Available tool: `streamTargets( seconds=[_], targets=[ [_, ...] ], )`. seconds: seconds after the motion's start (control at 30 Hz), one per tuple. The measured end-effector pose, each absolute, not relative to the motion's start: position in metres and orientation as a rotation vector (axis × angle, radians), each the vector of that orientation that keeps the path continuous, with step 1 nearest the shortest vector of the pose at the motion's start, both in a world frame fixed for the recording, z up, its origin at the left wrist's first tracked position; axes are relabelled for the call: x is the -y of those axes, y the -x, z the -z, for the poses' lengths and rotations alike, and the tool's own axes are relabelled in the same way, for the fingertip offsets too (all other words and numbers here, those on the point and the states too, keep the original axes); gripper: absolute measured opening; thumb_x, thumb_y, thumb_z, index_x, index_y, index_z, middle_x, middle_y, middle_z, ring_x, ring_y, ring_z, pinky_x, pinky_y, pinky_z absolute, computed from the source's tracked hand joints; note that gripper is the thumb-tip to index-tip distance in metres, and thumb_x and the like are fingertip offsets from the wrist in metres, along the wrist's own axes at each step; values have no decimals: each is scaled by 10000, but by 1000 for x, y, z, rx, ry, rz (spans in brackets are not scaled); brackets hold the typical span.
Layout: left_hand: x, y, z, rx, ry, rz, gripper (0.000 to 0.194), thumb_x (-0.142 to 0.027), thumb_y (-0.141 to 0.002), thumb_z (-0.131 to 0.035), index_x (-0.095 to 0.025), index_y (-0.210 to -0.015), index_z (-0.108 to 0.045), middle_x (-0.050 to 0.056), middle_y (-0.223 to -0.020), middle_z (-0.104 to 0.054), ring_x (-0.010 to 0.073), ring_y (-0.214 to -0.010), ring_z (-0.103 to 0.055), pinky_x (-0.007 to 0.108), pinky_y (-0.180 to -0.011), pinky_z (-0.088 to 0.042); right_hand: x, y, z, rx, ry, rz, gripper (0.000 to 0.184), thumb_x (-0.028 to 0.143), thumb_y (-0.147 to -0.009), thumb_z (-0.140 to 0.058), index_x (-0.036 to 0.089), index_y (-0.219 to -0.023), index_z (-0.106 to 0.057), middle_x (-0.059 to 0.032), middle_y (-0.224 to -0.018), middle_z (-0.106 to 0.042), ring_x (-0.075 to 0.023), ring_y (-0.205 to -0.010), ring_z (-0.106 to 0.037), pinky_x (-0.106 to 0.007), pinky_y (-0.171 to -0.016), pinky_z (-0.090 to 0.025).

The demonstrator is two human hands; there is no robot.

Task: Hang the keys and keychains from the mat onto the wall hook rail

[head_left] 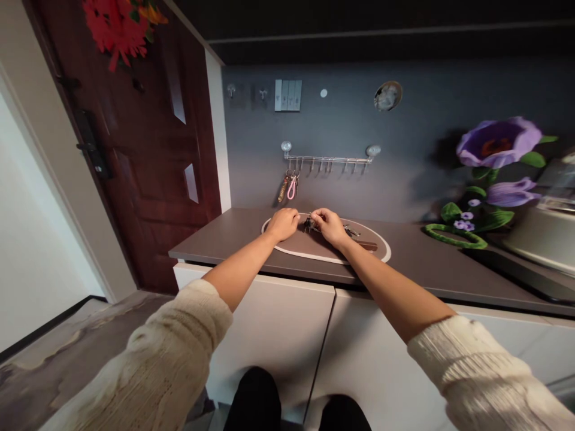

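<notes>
My left hand (284, 225) is closed above the left part of an oval brown placemat (299, 248) with a white rim. What its curled fingers hold, if anything, is hidden. To its right, the thumb and fingers of my right hand (329, 225) pinch together at a small bunch of keys (308, 225), which shows dark just left of the fingertips. More keys (351, 231) lie on the mat behind my right wrist, partly covered by it. A flat brown strip (368, 246) rests near the mat's right edge.
A clear hook rail (330, 159) is fixed to the grey wall, with keys and a pink loop (291, 187) hanging at its left end. Purple artificial flowers (498, 143) stand on the right of the counter (417, 263). At left is a dark red door (157, 173).
</notes>
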State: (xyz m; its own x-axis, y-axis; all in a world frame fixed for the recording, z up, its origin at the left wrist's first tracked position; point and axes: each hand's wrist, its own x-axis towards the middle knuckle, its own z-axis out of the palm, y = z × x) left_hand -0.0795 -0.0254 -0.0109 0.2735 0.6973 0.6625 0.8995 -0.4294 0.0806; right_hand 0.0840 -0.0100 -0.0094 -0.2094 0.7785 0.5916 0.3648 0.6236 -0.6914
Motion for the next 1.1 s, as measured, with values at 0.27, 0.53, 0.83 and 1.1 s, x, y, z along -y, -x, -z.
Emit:
streamTargets(
  seconds=[0.27, 0.53, 0.83, 1.1],
  targets=[
    [28, 77, 9, 1545, 2250, 876, 264, -226, -860, -346, -161, -864, -601, 78, -933, -641, 172, -889, -569, 287, -791, -422, 9, -87, 7, 1735, 949, -523, 229, 397, -734, -478, 172, -740, -524, 2, -617, -539, -110, -542, -481, -230, -527, -406],
    [26, 74, 10, 1580, 2266, 865, 296, -222, -863, -322, -161, -875, -611, 89, -950, -647, 188, -917, -576, 304, -820, -423, -8, -83, -28, 1652, 950, -491, 188, 352, -721, -490, 169, -733, -527, 2, -620, -529, -111, -559, -491, -219, -507, -407],
    [25, 71, 11, 1642, 2284, 812, 327, -228, -867, -306, -152, -899, -623, 110, -957, -650, 205, -940, -582, 326, -846, -422, -39, -66, -73, 1605, 1010, -417, 106, 252, -738, -484, 162, -700, -527, 2, -602, -547, -104, -544, -506, -207, -506, -399],
    [25, 68, 11, 1714, 2234, 726, 342, -228, -874, -287, -146, -909, -617, 103, -971, -642, 190, -956, -575, 313, -866, -419, -72, -42, -91, 1544, 1101, -362, 144, 211, -756, -478, 127, -740, -593, -28, -676, -615, -91, -573, -550, -195, -574, -425]
  ],
)
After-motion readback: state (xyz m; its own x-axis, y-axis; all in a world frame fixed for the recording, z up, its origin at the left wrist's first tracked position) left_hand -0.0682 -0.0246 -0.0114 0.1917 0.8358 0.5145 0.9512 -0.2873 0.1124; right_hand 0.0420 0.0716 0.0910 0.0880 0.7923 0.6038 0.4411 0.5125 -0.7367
